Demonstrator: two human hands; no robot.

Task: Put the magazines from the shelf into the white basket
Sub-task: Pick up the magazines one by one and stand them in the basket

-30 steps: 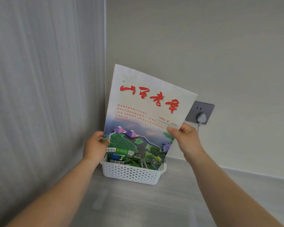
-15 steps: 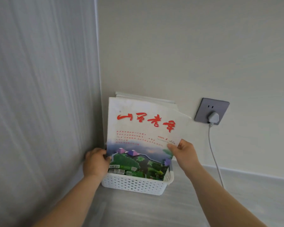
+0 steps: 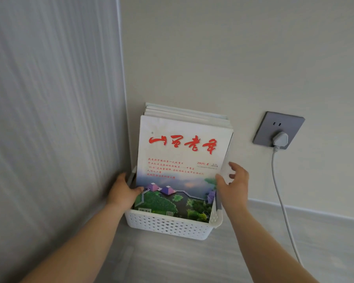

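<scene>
A white perforated basket point(image 3: 168, 225) sits on the grey floor in the corner, against the wall. A magazine point(image 3: 182, 158) with red calligraphy and a green landscape cover stands upright in it, at the front of several other magazines point(image 3: 184, 112) whose top edges show behind. My left hand point(image 3: 121, 193) grips the front magazine's left edge, thumb on the cover. My right hand point(image 3: 233, 186) is at its right edge with fingers spread apart, only the thumb tip touching the cover.
A grey wall socket point(image 3: 278, 129) with a white plug is right of the basket; its cable point(image 3: 282, 201) hangs down to the floor. A ribbed grey panel point(image 3: 49, 119) closes off the left side. Grey floor lies in front.
The magazine has gone down from above the basket into it and now stands in front of the others. My right hand has loosened its grip and spread its fingers.
</scene>
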